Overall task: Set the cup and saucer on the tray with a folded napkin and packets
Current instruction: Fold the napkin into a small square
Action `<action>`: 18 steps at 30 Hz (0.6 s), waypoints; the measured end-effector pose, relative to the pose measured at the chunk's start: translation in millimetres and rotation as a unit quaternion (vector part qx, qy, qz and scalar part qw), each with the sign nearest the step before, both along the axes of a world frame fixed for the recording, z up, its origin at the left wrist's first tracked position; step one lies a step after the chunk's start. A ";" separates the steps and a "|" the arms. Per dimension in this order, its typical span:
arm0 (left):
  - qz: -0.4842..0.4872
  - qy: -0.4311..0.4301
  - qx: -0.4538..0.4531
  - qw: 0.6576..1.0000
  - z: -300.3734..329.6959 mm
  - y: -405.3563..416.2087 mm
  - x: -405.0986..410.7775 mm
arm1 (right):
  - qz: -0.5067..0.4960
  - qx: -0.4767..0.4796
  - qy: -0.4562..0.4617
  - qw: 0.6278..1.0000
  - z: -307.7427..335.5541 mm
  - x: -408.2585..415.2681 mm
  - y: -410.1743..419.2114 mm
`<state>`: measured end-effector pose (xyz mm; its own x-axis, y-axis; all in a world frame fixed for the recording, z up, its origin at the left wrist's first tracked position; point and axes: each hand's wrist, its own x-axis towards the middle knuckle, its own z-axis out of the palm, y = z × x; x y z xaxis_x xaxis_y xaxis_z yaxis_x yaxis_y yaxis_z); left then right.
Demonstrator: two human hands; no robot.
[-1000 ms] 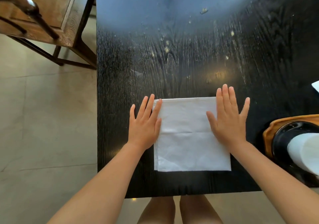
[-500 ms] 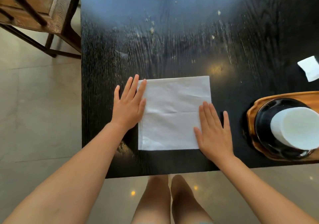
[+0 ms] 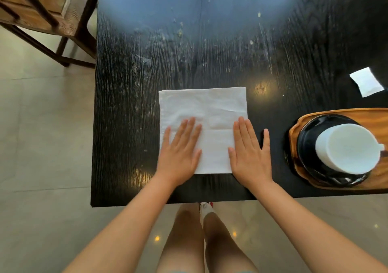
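Both palms lie flat on the napkin (image 3: 202,113), fingers straight and close together, which looks like pressing the sheet smooth so that a fold will take a clean edge. The left hand (image 3: 180,151) covers the near left corner; the right hand (image 3: 249,153) rests on the near right edge with its outer fingers spilling onto the bench (image 3: 210,52). Neither hand grips anything. The napkin is a white, soft square with a faint crease running across its middle and small wrinkles in the far half, and it lies near the front edge of the bench, directly before the person.

The bench is black wood with an open, ridged grain, dusty and streaked toward the back. To the right, well apart from the napkin, sits the tray (image 3: 361,115), warm brown wood with rounded corners and a raised lip. On it stands the saucer (image 3: 308,142), glossy and black, carrying the cup (image 3: 348,146), a plain white cylinder with its handle toward the right. So that part of the task seems done already. Beyond the tray a small white packet (image 3: 367,81), flat and rectangular, lies on the bench, not yet on the tray. The napkin likely needs further folding before it joins the cup
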<state>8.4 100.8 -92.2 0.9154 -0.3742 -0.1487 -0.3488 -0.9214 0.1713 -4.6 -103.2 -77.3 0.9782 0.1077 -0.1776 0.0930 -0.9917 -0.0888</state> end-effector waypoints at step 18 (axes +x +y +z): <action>-0.115 0.062 0.046 0.990 17.7 84.0 -21.5 | 0.147 -0.027 0.081 0.985 12.4 -30.8 -44.0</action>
<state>-13.2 184.7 -74.5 0.7801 -0.5502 -0.2979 -0.5327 -0.8338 0.1448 -35.4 -147.2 -64.9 0.8644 0.3690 -0.3416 0.3665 -0.9274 -0.0745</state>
